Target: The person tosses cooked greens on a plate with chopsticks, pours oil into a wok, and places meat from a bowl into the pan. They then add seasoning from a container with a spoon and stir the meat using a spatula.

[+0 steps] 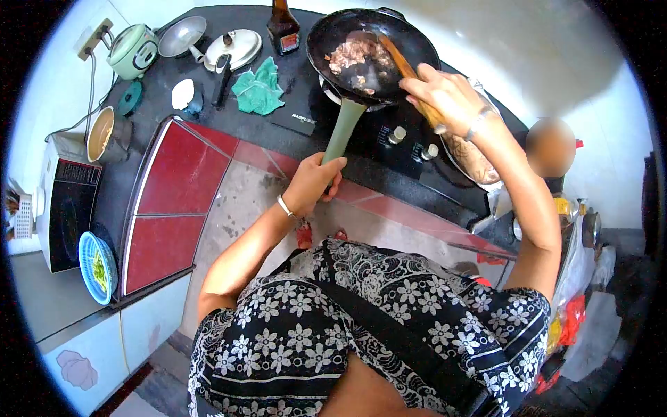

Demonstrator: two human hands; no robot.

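A black wok (410, 52) sits on the stove at the top centre, with browned pieces of food (347, 55) in it. My left hand (313, 182) is closed round the end of the wok's green handle (344, 132). My right hand (448, 97), wearing a wristband, grips a wooden spatula (397, 55) near the wok's right rim. The spatula's tip rests among the food, and the lower end of its handle shows below my fingers.
Left of the wok lie a green cloth (258, 87), a lidded pan (236, 50) and a dark bottle (283, 31). Stove knobs (397, 135) are below the wok. A rice cooker (132, 52), a microwave (69, 201) and a blue basket (94, 267) stand farther left.
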